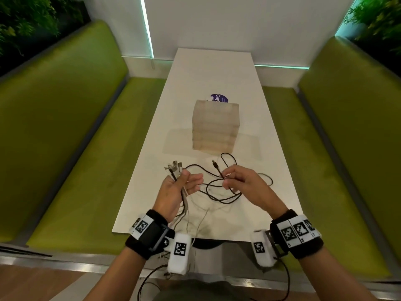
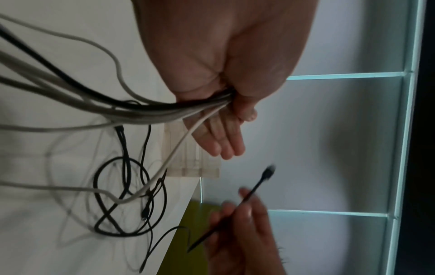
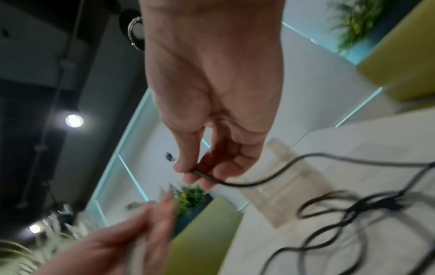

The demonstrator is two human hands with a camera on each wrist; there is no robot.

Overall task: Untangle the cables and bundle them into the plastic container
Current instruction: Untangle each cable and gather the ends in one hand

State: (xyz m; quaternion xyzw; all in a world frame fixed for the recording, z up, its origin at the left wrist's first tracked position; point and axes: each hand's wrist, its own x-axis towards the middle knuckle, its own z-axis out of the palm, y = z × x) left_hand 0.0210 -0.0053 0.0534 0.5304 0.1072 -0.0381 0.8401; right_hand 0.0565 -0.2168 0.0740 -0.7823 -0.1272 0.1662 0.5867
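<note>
My left hand (image 1: 180,185) holds a bundle of white and black cables (image 1: 173,170) under its thumb, plugs sticking up above the hand; in the left wrist view the cables (image 2: 164,109) run out past the palm while the fingers (image 2: 223,141) lie straight. My right hand (image 1: 236,181) pinches a black cable (image 1: 218,168) near its plug end, seen between thumb and fingers (image 3: 195,174). The rest of that black cable (image 1: 219,192) lies looped on the white table (image 1: 217,68). A translucent plastic container (image 1: 214,127) stands on the table beyond both hands.
A purple round sticker (image 1: 219,98) lies behind the container. Green benches (image 1: 71,135) flank the narrow table on both sides. Loose white cable (image 1: 201,216) trails over the table's near edge toward me.
</note>
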